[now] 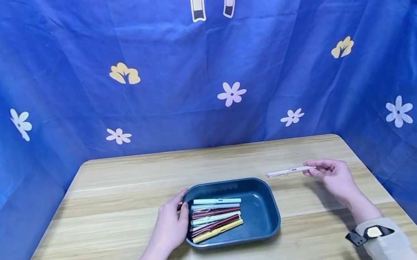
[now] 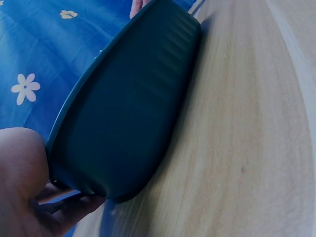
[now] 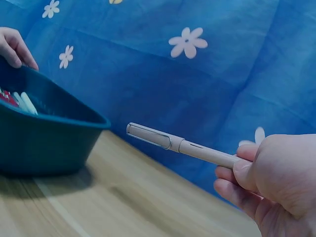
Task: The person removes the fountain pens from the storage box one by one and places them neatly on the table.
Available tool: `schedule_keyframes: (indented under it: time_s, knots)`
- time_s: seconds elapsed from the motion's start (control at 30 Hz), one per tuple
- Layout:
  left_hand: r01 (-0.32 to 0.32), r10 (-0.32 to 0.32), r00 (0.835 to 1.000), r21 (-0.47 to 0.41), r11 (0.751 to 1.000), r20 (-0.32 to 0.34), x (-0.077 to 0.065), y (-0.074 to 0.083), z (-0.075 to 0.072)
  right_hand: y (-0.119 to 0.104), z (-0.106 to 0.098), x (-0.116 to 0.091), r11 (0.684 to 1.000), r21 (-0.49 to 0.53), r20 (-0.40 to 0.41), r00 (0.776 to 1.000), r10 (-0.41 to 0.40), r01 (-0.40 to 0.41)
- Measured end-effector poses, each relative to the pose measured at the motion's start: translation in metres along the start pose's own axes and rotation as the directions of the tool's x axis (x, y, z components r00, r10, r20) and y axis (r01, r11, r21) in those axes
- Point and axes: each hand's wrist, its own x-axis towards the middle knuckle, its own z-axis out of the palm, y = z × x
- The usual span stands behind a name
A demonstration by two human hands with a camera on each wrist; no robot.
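Observation:
A pale pinkish-white capped pen (image 1: 287,171) with a metal clip is pinched at its end by my right hand (image 1: 333,177), to the right of the dark teal tray (image 1: 262,231). In the right wrist view the pen (image 3: 197,151) points toward the tray, apart from it. My left hand (image 1: 172,223) grips the tray's left wall, its thumb at the rim and its fingers (image 2: 79,210) against the outside. Inside the tray's left half lie several pens, among them a light blue pen (image 1: 217,201), a dark red pen (image 1: 222,212) and a yellow pen (image 1: 219,231).
The tray stands on a light wood table (image 1: 121,200). Behind it and at both sides hangs a blue curtain (image 1: 180,84) with flowers and animal legs printed on it. A black strap (image 1: 368,234) circles the right sleeve.

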Motion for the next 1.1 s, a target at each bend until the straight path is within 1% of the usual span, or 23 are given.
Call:
schedule_keyframes:
  time_s: [0.37,0.53,0.67,0.77,0.83,0.9,0.93,1.03,1.07,1.1]
  knots:
    - [0.002,-0.002,1.000,0.001,1.000,0.003,0.001,-0.001,0.001,0.025,-0.011,0.001,0.998,-0.038,-0.017,0.998,0.054,-0.055]
    - [0.001,-0.001,1.000,-0.006,1.000,0.005,0.001,0.000,0.001,0.031,-0.014,0.001,0.995,-0.062,-0.010,0.997,0.073,-0.074]
    - [0.007,-0.007,1.000,-0.014,1.000,0.007,0.001,0.000,0.002,0.036,-0.016,0.002,0.992,-0.091,0.013,0.996,0.088,-0.086]
    - [0.007,-0.007,1.000,-0.013,1.000,0.006,0.001,0.000,0.002,0.040,-0.018,0.003,0.990,-0.118,0.032,0.996,0.084,-0.080]
    - [0.005,-0.005,1.000,-0.008,1.000,0.005,0.001,0.000,0.002,0.042,-0.020,0.004,0.985,-0.162,0.046,0.997,0.062,-0.054]
    - [0.002,-0.002,1.000,-0.005,1.000,0.005,0.002,0.000,0.002,0.045,-0.021,0.005,0.968,-0.251,0.053,0.998,0.018,-0.004]
    - [0.001,-0.001,1.000,-0.006,1.000,0.005,0.002,0.000,0.002,0.046,-0.021,0.006,0.953,-0.301,0.055,0.998,-0.008,0.025]
    - [0.002,-0.002,1.000,-0.004,1.000,0.005,0.003,-0.001,0.002,0.049,-0.023,0.008,0.885,-0.453,0.073,0.994,-0.083,0.107]
    - [0.004,-0.004,1.000,-0.004,1.000,0.005,0.003,-0.001,0.002,0.050,-0.023,0.008,0.862,-0.491,0.080,0.992,-0.102,0.128]
    - [0.005,-0.005,1.000,-0.003,1.000,0.005,0.003,-0.001,0.002,0.051,-0.023,0.009,0.847,-0.512,0.086,0.990,-0.116,0.144]
